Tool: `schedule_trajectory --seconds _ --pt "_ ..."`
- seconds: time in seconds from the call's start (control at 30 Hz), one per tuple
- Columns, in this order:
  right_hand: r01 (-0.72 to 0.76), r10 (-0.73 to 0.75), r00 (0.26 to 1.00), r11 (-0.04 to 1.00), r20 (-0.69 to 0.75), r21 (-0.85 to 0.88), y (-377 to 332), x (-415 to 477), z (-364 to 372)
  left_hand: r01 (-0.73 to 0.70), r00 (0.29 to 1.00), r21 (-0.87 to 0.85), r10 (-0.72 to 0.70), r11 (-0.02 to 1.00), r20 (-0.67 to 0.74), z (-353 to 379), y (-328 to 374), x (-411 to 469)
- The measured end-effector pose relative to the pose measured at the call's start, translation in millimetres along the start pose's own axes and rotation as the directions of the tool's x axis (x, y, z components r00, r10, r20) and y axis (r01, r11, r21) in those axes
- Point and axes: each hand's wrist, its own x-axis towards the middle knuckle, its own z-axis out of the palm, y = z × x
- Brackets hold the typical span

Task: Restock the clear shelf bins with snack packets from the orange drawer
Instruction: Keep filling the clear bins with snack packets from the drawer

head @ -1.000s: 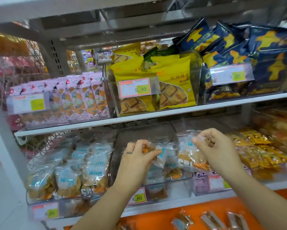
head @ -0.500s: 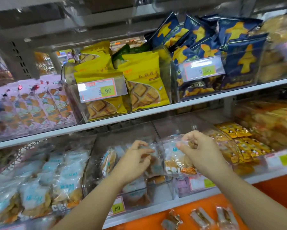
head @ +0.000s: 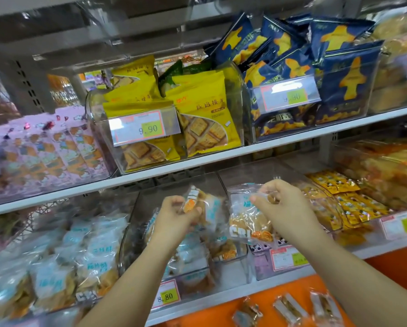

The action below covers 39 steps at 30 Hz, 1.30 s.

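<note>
Head view catches the placing step. The left hand (head: 174,217) pinches a snack packet (head: 192,199) near its top, and the right hand (head: 286,208) pinches a second packet (head: 246,221) by its upper edge. Both hang over the part-filled clear bin (head: 136,234) just below the hands. Spare packets (head: 288,309) lie in the orange drawer (head: 268,297) beneath the forearms. Next, I judge, each held packet needs lowering into the bin and letting go, then a reach down for more.
</note>
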Motion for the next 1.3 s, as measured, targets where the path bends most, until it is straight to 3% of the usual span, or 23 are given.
schedule_trajectory --seconds 0.1,0.2,0.27,0.33,0.57,0.73,0.8,0.9,1.03,1.13,1.2,1.3 --pt "-0.020 0.022 0.998 0.999 -0.051 0.027 3.4 0.8 1.3 0.182 0.978 -0.482 -0.109 0.857 0.176 -3.9 2.5 -12.6" --pt "-0.056 0.062 0.994 0.995 -0.087 0.078 2.9 -0.3 2.7 0.344 0.921 -0.629 -0.121 0.697 0.370 -4.5 9.2 -28.9" --pt "-0.071 0.083 0.992 0.989 -0.094 0.131 2.4 -2.1 6.1 0.394 0.880 -0.579 -0.111 0.714 0.461 -0.8 11.2 -39.7" --pt "-0.095 0.107 0.992 0.980 -0.060 0.177 0.5 -5.1 12.1 0.355 0.871 -0.474 -0.100 0.806 0.482 5.7 10.7 -48.9" --pt "-0.172 0.060 0.955 0.911 0.291 0.375 -9.6 -6.6 10.3 0.159 0.934 -0.264 -0.058 0.951 0.352 5.2 9.1 -52.2" --pt "-0.167 0.020 0.927 0.916 0.375 0.364 -14.2 -8.7 9.2 0.079 0.936 -0.169 -0.015 0.982 0.351 1.1 5.9 -53.3" --pt "-0.073 -0.057 0.904 0.956 0.424 0.283 -15.9 -11.6 6.1 0.069 0.934 -0.164 -0.005 0.984 0.357 2.0 6.3 -52.0" --pt "0.145 -0.126 0.902 0.989 0.414 -0.014 -16.5 -16.2 11.7 -0.077 0.926 -0.036 0.085 0.996 0.368 6.0 9.0 -52.4" --pt "0.227 -0.196 0.934 0.971 0.298 -0.072 -10.1 -9.1 16.6 -0.143 0.924 0.117 0.090 0.983 0.372 -1.1 12.1 -44.5" --pt "0.243 -0.183 0.924 0.958 0.335 -0.149 -5.5 0.2 16.2 -0.233 0.946 0.244 0.161 0.941 0.282 -20.2 13.2 -28.4" --pt "0.291 -0.192 0.895 0.935 0.402 -0.203 -6.1 2.7 20.8 -0.326 0.911 0.334 0.200 0.884 0.360 -25.9 14.4 -22.3" --pt "0.402 -0.199 0.843 0.850 0.499 -0.341 -8.4 11.0 30.1 -0.385 0.865 0.474 0.131 0.792 0.484 -21.1 8.4 -16.0"
